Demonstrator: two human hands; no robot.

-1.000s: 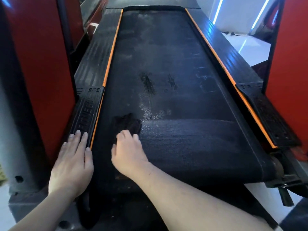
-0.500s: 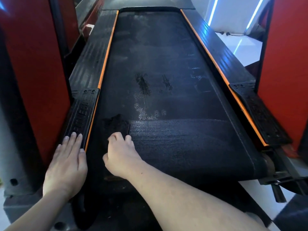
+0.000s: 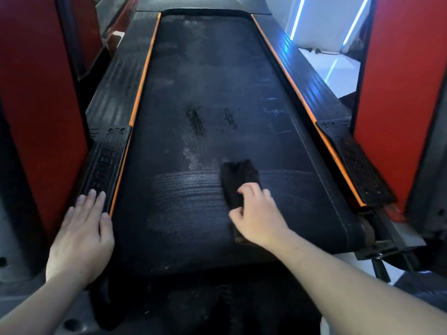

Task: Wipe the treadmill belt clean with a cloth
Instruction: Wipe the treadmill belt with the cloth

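Dim scene; bright light from 1 o'clock, sheen on treadmill belt (image 3: 193,189). Wide-angle bending at edges, slight softness.

Raised black lettering runs along the black ribbed plastic left foot rail cap (image 3: 102,170), partly legible, seemingly "FITNESS". Above it, small moulded characters resembling "975" appear. Matching marks on the black right rail cap (image 3: 358,163) are unreadable.

1 treadmill belt (image 3: 208,76), 1 dark cloth (image 3: 238,180), 2 bare hands — left hand (image 3: 81,240) and right hand (image 3: 257,218) — 2 orange edge strips (image 3: 141,76), 2 black side rails (image 3: 118,78), 2 red uprights (image 3: 36,105).
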